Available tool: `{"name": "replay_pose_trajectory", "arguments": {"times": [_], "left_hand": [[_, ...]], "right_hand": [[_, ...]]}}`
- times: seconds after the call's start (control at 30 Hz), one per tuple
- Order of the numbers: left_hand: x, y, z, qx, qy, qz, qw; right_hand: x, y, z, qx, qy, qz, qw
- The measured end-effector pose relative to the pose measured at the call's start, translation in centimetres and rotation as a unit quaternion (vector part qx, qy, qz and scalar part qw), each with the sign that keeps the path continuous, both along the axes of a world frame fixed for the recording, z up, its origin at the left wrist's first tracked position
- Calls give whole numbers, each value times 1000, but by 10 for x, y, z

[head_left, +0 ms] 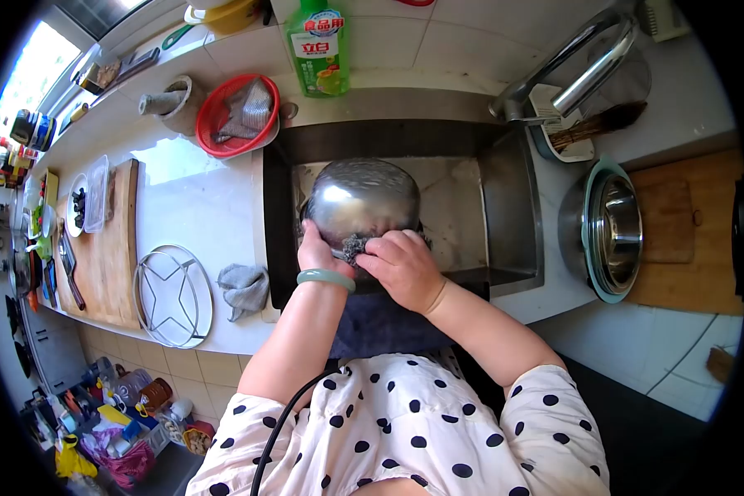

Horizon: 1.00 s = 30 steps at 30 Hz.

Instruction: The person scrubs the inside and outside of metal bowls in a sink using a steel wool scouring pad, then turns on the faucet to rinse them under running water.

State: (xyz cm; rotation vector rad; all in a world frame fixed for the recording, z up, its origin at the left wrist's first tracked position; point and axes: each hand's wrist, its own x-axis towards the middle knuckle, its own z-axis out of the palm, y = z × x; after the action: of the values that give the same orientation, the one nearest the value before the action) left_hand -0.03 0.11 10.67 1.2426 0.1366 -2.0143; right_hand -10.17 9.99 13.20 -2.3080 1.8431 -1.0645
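Observation:
A shiny metal pot (365, 183) is tipped over the sink (506, 211), its rounded outside turned up towards me. My left hand (316, 250), with a pale green bangle at the wrist, grips the pot's near left side. The thumb shows, while the other fingers are hidden behind the metal. In my right hand (401, 266) a grey steel wool scrubber (355, 246) is pinched and pressed against the pot's near side. The pot's inside cannot be seen.
A faucet (546, 78) arches over the sink's back right corner. Behind stands a green detergent bottle (317, 54); a red basket (238, 116) is to the left. A grey cloth (244, 291) and wire rack (174, 295) lie left, nested bowls (613, 231) stand right.

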Motion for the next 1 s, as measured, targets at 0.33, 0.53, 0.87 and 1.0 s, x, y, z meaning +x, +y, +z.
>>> {"name": "replay_pose_trajectory", "arguments": {"times": [0.33,0.53,0.87,1.0], "left_hand": [[4,4,26,-25,157,-60,985],[3,2,24,-80,134,-73,985],[11,5,27,-142,280,-147,938],[17,3,28,-136,298,-153,932]], "right_hand": [[-17,20,8,90,-29,-35,995],[-7,17,-4,63,-66,-33,995],[-8,27,18,49,-4,-32,998],[-2,25,28,30,4,-45,999]]}}
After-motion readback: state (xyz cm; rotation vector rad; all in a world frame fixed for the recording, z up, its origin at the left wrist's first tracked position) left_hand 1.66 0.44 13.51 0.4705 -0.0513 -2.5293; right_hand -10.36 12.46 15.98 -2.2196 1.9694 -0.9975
